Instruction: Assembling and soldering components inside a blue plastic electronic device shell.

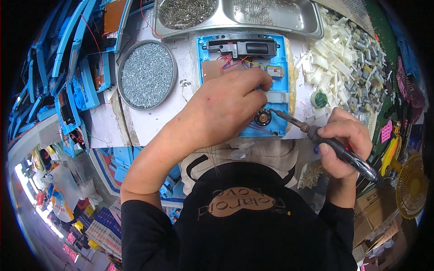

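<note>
My right hand [350, 135] grips the dark handle of a soldering iron [296, 123], whose tip points left to the rim of a small round speaker [262, 118]. The speaker sits in the lower part of a blue plastic housing [281, 97] in front of me. Over the housing's middle lies my left hand [230, 101], fingers curled in a pinch; whatever is between them is hidden. Beyond the knuckles are a brown circuit board [211, 68], thin red and blue wires [233, 63], a small motor [274, 72] and a grey-and-black mechanism [246, 47].
A round dish of screws [147, 74] stands left of the housing. Behind is a metal tray [271, 28] of small metal parts. White plastic pieces [327, 56] and grey motors [368, 83] are heaped at right. Blue housings [65, 58] stack up at far left; a yellow fan [412, 186] is lower right.
</note>
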